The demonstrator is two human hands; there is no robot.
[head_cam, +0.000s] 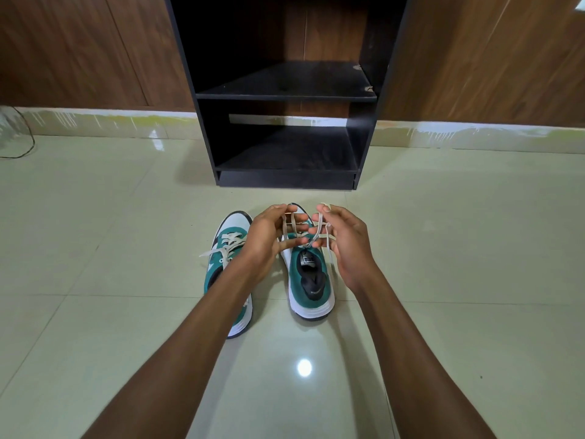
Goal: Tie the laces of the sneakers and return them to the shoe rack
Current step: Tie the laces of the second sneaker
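Two green-and-white sneakers stand side by side on the floor, toes pointing at the black shoe rack (286, 96). Above the right sneaker (311, 288), my left hand (269, 237) and my right hand (343, 242) each hold a loop of its beige laces (296, 228), and the strands cross between my fingers. My hands hide the front half of this shoe. The left sneaker (229, 245) lies partly under my left forearm, its laces in a bow with ends trailing left.
The rack has two open shelves, both bare, and stands against a wood-panelled wall (79, 49). Glossy pale tiles (126, 312) cover the floor all around. A thin dark cable (27, 134) lies at the far left by the skirting.
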